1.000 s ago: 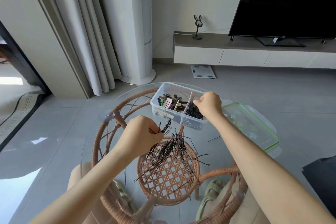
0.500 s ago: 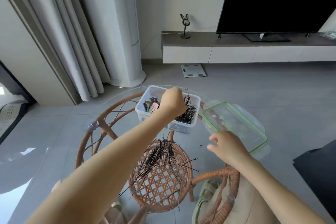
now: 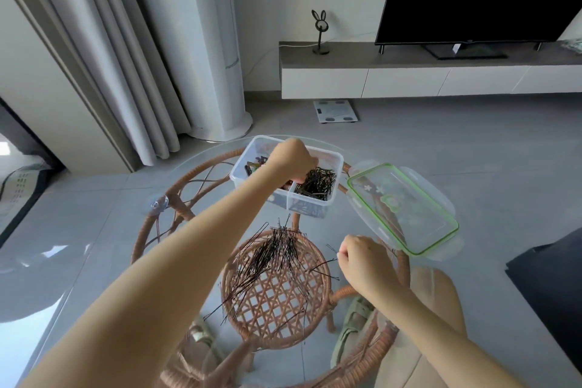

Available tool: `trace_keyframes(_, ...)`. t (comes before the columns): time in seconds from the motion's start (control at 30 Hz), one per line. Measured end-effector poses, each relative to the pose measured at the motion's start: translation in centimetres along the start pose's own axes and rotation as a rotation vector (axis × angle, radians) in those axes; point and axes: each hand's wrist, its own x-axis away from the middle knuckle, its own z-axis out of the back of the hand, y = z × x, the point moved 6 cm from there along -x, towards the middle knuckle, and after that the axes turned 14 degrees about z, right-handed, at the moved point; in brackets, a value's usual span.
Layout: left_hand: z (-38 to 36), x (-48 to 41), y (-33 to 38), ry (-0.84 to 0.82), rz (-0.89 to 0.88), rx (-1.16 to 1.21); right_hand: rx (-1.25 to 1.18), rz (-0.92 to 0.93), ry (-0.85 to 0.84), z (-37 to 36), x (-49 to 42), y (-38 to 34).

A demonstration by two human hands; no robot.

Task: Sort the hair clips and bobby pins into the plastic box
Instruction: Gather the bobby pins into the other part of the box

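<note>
A clear two-compartment plastic box [image 3: 334,157] stands at the far side of the round glass table [image 3: 201,164]. Coloured hair clips [image 3: 254,164] lie in its left compartment and black bobby pins [image 3: 317,183] in its right one. My left hand [image 3: 291,159] reaches into the box above the divider with its fingers pointing down; the back of the hand hides the fingertips. A loose pile of bobby pins [image 3: 274,252] lies on the glass in front of the box. Just right of the pile, my right hand [image 3: 365,258] pinches a stray bobby pin [image 3: 331,248].
The box's green-rimmed lid [image 3: 404,208] lies flat to the right of the box. Under the glass is a rattan frame with a woven shelf [image 3: 277,302]. My knee [image 3: 437,296] is at the table's right edge. A TV cabinet [image 3: 409,75] stands beyond.
My left hand carried a bunch of pins from the pile to the box and lowered into it. My right hand left the box and came down to a stray pin right of the pile.
</note>
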Motion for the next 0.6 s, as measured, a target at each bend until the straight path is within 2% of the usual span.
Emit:
trace_keyframes(0.1,1.5,2.4,-3.3,0.143,-0.021,0.152,-0.094,-0.001,0.054,-0.9,-0.1,-2.6)
trace_keyframes(0.17,1.5,4.8,-6.3,0.227,-0.016,0.099,-0.102,0.024,0.072,-1.3,-0.3,-4.7)
trace_keyframes(0.27,-1.0,7.0,-10.7,0.150,-0.029,-0.062,-0.066,0.072,0.032,-2.1,-0.8,-7.3)
trace_keyframes(0.37,-3.7,7.2,-14.2,0.096,-0.055,-0.122,-0.042,0.141,-0.034,-3.6,-0.6,-9.3)
trace_keyframes(0.47,-5.7,7.5,-16.4,0.154,-0.066,-0.030,-0.091,0.202,0.114,-2.8,-0.2,-9.8)
trace_keyframes(0.53,-6.5,8.3,-17.8,0.244,-0.006,0.045,-0.150,0.209,0.231,-1.8,-0.9,-9.0)
trace_keyframes(0.6,-7.0,9.6,-18.9,0.359,0.065,0.067,-0.222,0.218,0.216,-1.9,-2.5,-8.1)
